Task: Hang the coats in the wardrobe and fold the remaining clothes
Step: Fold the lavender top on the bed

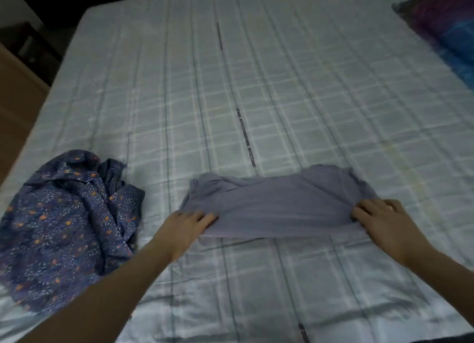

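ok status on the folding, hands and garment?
Left hand and right hand each grip an end of the lilac garment, lifting its near edge. Floral garment crumpled at left, apart. Nothing in the way.

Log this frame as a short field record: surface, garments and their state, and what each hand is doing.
surface: bed with checked sheet
garment in work: lilac garment, lying flat, partly folded
left hand: grips the lilac garment's left end
right hand: grips its right end
waiting: floral garment, crumpled, unfolded, apart from both hands
also: dark patterned pillow, far right
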